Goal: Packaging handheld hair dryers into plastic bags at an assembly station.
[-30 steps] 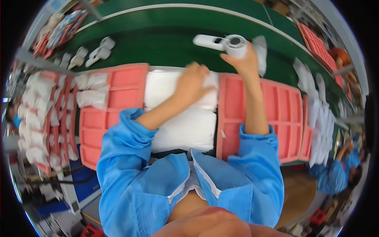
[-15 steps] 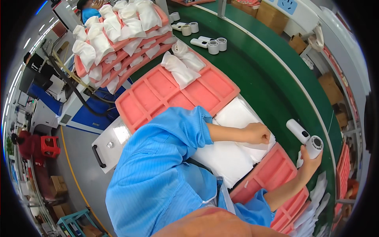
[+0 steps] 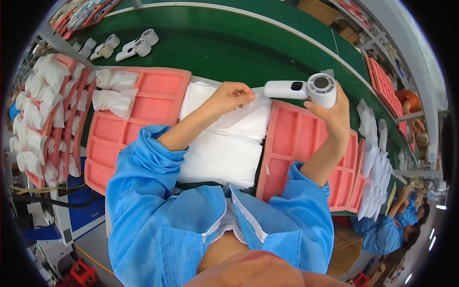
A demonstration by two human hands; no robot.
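Note:
My right hand (image 3: 334, 107) grips the round head of a white hair-dryer-shaped device (image 3: 284, 89). Its handle points left and carries a black switch; a dark centre shows inside the vented ring. Close to the handle's end, my left hand (image 3: 233, 98) has its fingers pinched on the edge of a thin, translucent white sleeve (image 3: 256, 112). That sleeve lies over a stack of white sleeves (image 3: 217, 160) in front of me. Whether the sleeve's mouth is spread cannot be made out.
Left of the stack lies a pink compartment tray (image 3: 158, 100) with two wrapped pieces (image 3: 114, 101). Stacked trays of wrapped pieces (image 3: 43, 119) stand farther left. Another pink tray (image 3: 284, 143) is at right, beside white sleeves (image 3: 370, 158). More devices (image 3: 138, 46) rest on the green belt (image 3: 215, 38).
My view has swung round to the right. The right hand has brought the device up off the green surface, close to my left hand, which stays over the sleeve stack.

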